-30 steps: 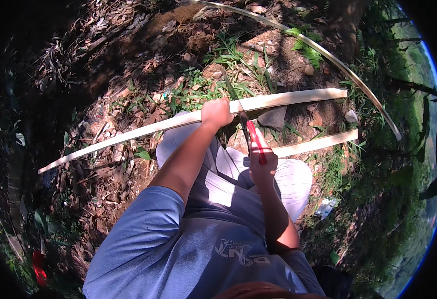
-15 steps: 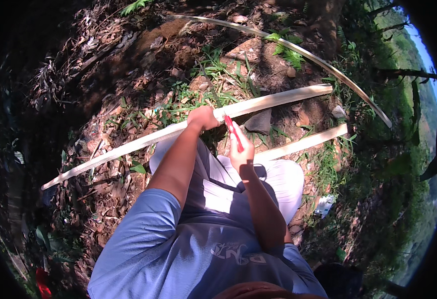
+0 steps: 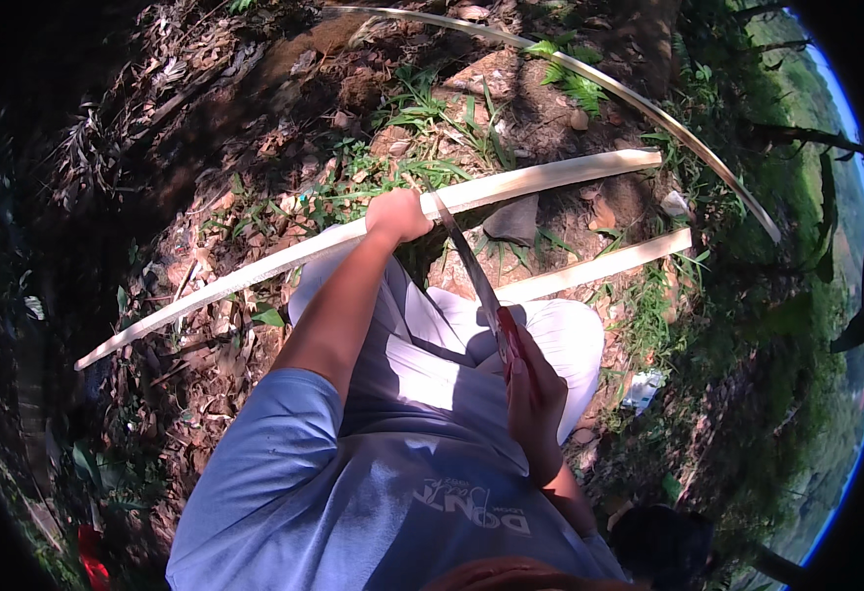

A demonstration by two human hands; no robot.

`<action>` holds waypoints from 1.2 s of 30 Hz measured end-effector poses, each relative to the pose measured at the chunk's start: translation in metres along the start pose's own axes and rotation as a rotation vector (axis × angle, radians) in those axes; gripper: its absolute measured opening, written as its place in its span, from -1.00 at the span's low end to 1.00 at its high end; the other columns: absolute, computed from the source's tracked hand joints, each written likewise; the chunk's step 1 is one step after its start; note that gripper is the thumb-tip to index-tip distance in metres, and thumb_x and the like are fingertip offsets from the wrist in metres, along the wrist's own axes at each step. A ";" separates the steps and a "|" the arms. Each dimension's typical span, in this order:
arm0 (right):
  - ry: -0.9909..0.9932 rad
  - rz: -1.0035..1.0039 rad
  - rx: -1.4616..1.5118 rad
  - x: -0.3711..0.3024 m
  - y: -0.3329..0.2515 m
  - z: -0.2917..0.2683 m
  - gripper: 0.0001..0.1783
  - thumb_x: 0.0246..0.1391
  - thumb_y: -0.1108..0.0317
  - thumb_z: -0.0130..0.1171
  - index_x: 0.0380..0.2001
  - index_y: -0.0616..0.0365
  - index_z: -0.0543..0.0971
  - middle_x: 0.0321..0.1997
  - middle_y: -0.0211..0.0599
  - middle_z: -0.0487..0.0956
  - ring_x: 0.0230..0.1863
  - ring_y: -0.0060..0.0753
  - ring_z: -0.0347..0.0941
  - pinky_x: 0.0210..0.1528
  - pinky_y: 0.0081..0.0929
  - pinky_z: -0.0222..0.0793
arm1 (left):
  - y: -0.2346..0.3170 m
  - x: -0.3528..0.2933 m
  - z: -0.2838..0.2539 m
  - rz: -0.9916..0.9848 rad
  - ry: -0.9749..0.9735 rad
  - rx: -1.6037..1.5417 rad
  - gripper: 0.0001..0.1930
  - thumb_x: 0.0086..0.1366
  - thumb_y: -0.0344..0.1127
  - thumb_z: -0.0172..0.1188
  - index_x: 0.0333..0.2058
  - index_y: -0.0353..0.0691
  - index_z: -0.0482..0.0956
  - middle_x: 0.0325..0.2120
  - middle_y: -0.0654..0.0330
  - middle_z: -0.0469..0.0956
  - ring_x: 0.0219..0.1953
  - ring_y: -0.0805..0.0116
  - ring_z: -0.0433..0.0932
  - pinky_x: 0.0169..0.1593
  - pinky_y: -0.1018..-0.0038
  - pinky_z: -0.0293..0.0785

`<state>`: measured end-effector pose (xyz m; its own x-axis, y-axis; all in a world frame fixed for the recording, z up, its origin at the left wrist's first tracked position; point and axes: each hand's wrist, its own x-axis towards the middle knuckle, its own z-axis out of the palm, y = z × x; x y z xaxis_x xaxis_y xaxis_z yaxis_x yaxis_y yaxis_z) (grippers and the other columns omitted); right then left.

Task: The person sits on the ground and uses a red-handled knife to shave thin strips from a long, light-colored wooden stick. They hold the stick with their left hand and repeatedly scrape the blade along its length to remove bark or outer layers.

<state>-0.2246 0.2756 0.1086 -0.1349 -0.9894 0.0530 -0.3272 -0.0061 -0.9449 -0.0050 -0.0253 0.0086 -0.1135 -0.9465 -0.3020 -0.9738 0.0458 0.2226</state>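
A long pale wooden strip crosses in front of me from lower left to upper right. My left hand is closed around it near its middle, just left of the saw. In my right hand I grip the red handle of a hand saw, drawn back close to my body. The dark blade slants up and left, its far end at the strip just right of my left hand. How deep any cut goes I cannot make out.
A second pale strip lies beyond my right knee, partly hidden by it. A longer thin strip stretches across the ground farther off. A dark flat stone lies under the held strip, among leaves and grass. Something red lies at lower left.
My right hand has pulled the saw back toward my body, so much more of the blade shows. My left hand keeps its hold on the strip.
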 end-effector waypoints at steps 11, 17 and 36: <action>0.049 -0.199 0.059 0.186 0.043 0.112 -0.57 0.43 0.36 0.23 0.27 0.27 0.65 -0.08 0.21 0.78 -0.16 -0.21 0.81 -0.10 -0.29 0.62 | -0.006 0.000 0.022 0.034 0.128 0.010 -0.51 0.18 0.07 0.35 -0.09 -0.20 0.79 -0.22 -0.09 0.81 -0.12 -0.08 0.81 0.03 0.09 0.73; 0.078 -0.205 0.060 0.212 0.042 0.146 -0.54 0.42 0.34 0.22 0.29 0.30 0.62 -0.17 0.26 0.75 -0.19 -0.01 0.80 -0.11 -0.26 0.62 | -0.005 -0.001 0.012 0.033 0.172 -0.018 -0.51 0.31 0.14 0.26 -0.13 -0.19 0.78 -0.20 -0.08 0.81 -0.09 -0.03 0.82 0.01 0.11 0.73; 0.000 -0.147 -0.042 -0.011 0.014 0.000 -0.52 0.50 0.39 0.10 0.41 0.24 0.54 -0.10 -0.09 0.76 -0.14 -0.44 0.70 -0.10 -0.45 0.57 | 0.001 0.000 -0.010 -0.029 -0.082 -0.017 -0.56 0.06 -0.13 0.32 -0.10 -0.19 0.84 -0.06 -0.03 0.80 0.00 -0.02 0.80 0.09 0.16 0.72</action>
<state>-0.2280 0.2867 0.0948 -0.0824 -0.9784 0.1897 -0.3821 -0.1448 -0.9127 -0.0043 -0.0286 0.0176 -0.1022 -0.9180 -0.3833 -0.9736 0.0132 0.2280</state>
